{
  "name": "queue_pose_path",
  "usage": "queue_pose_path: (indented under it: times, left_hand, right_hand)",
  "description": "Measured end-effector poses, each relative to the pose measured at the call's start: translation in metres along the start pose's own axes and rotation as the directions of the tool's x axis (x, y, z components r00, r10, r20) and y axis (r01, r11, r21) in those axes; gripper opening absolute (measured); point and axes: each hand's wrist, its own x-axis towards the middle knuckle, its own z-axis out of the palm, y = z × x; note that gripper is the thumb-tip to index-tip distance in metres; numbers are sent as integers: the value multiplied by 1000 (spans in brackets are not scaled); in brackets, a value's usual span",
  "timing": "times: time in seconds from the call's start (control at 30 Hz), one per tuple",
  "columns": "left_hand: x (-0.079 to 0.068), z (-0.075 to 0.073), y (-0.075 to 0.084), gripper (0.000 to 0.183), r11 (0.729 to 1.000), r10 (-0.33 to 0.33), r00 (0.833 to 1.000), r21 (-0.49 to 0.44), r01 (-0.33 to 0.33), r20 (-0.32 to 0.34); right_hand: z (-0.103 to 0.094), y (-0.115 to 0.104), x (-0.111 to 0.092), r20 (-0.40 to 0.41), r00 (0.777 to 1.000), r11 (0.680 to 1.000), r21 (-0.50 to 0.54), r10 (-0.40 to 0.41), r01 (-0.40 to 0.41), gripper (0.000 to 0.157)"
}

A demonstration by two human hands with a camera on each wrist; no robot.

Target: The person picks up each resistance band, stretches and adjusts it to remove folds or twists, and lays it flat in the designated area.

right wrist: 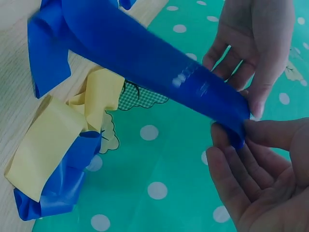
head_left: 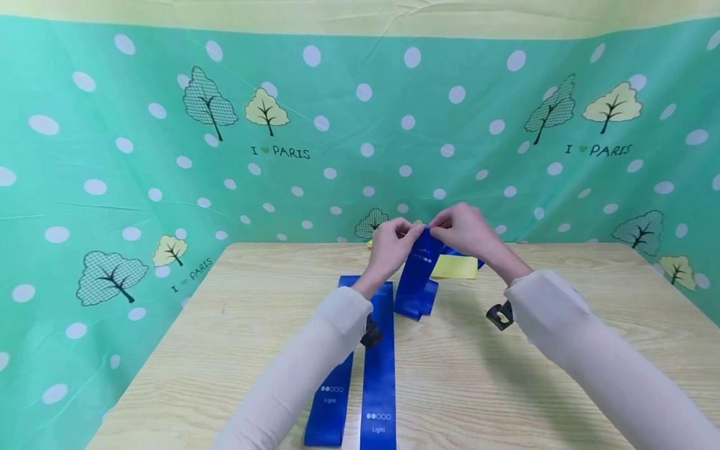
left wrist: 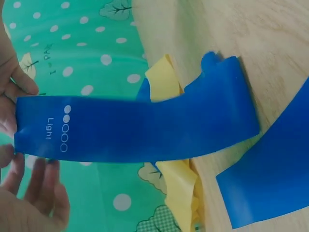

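A blue resistance band (head_left: 415,275) with the word "Light" and dot marks hangs upright from both hands, its lower end folded at the tabletop. My left hand (head_left: 392,249) pinches one top corner between thumb and fingers. At the other top corner, my right hand (head_left: 465,232) pinches the band too, close beside the left. The right wrist view has the band (right wrist: 159,63) stretching from the hands down to its bunched lower end. Two more blue bands (head_left: 379,369) lie lengthwise on the table under the left forearm, one partly covered by the sleeve.
Behind the held band, a yellow band (head_left: 457,267) lies at the table's back with another crumpled blue band (right wrist: 58,193) against it. A green dotted cloth (head_left: 337,125) hangs behind the wooden table (head_left: 253,319).
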Motion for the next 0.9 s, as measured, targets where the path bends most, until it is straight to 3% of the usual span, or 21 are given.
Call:
queue_pose_path:
  times: [0.13,0.27,0.33,0.43,0.57,0.67,0.77,0.9]
  left_hand:
    - [-5,1,-3,24,998,-60,998,14,61,-33]
    - [-14,6,-2,29,989,-133,987,-58,139,88]
    - [-18,9,0,34,972,-191,966,-105,211,171]
    - [-23,14,2,37,930,-281,926,-167,328,253]
    - [-26,22,3,35,866,-372,889,-246,436,268]
    - [-27,27,2,34,830,-415,873,-288,478,254]
    - [-28,32,0,34,809,-438,864,-311,499,248]
    - [-30,36,-3,32,797,-446,865,-337,501,231]
  right_hand:
    - [1,1,7,52,995,990,103,87,-92,26]
    - [4,8,13,124,967,929,275,222,-248,31]
    - [7,11,13,160,947,877,357,280,-320,34]
    - [12,16,10,206,919,773,497,337,-394,43]
    - [23,22,1,226,904,602,684,364,-413,54]
    - [32,25,-7,199,897,502,770,395,-392,59]
    - [41,25,-16,144,892,496,788,429,-366,60]
    - [54,23,-27,84,874,550,747,479,-373,61]
